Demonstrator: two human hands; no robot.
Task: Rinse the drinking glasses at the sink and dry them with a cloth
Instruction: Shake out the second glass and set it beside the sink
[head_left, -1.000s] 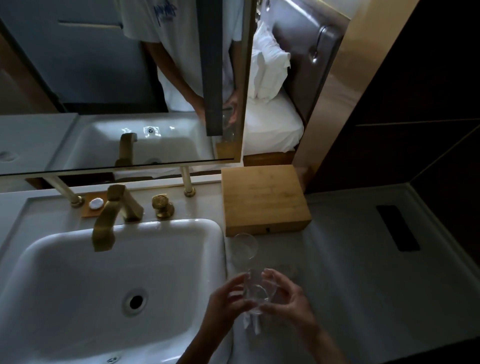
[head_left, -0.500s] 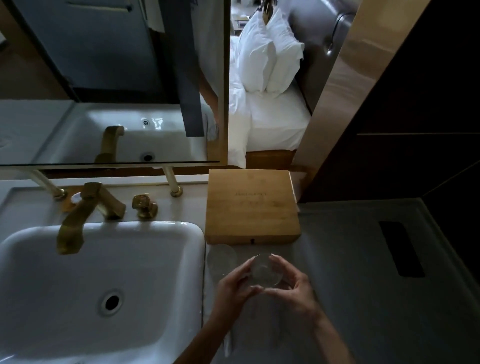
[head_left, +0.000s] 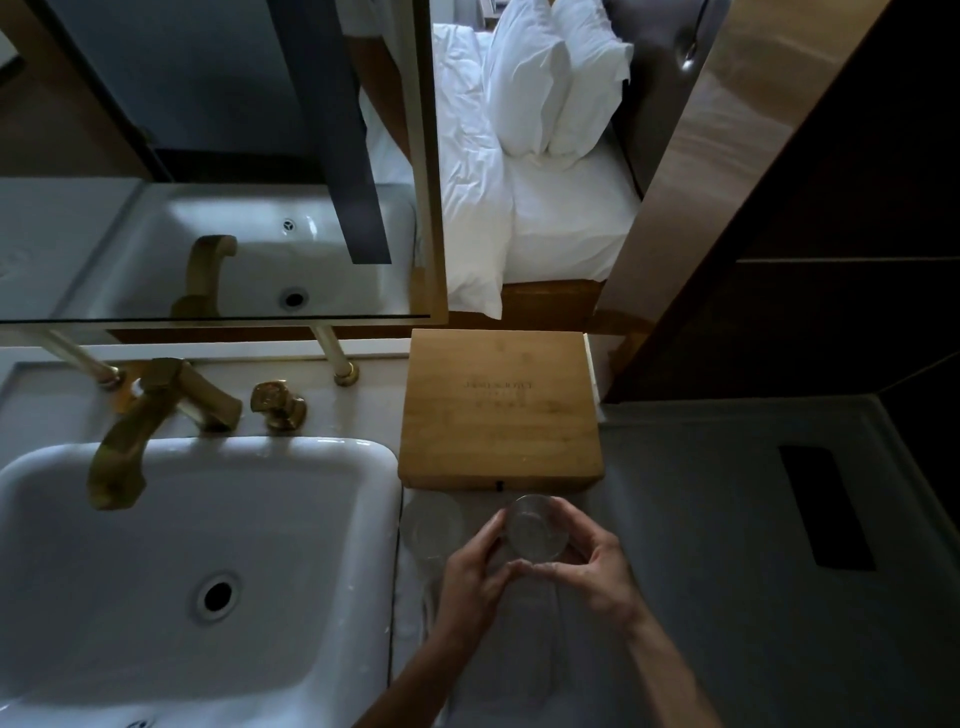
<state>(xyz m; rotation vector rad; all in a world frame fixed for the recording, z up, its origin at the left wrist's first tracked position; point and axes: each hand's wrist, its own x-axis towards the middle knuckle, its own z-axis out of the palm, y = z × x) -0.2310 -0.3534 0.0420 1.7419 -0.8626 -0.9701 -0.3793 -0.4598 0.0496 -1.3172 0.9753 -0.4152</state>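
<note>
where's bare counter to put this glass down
Bare counter lies right of the right hand, between the wooden box and the dark slot. Crowded: the strip beside the sink, holding the second glass.

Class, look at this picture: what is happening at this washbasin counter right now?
A person holds a clear drinking glass in both hands, left hand and right hand, over a pale cloth spread on the counter beside the sink. A second glass stands on the cloth just left of it, in front of a wooden box. No water shows at the brass tap.
</note>
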